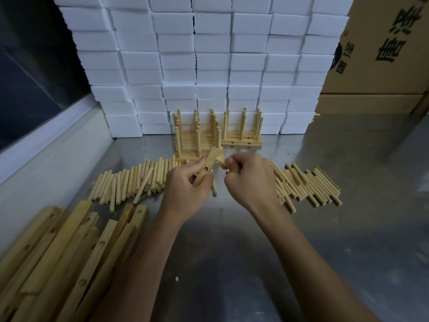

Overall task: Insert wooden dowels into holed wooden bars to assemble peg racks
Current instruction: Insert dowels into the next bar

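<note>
In the middle of the frame, the left hand (185, 189) grips a wooden bar (207, 167) and the right hand (249, 180) pinches a stick (221, 160). Hold the bar still, line the stick up straight, then push gently.

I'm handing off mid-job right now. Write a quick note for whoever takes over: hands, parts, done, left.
Left hand grips a holed bar, tilted above the table.
Right hand pinches a dowel at the bar's upper end; not clearly seated.
Loose dowels lie left and right of the hands; spare bars near left.
Done: finished racks stand by the white blocks.
Left: fill this bar, then the spare bars.
</note>
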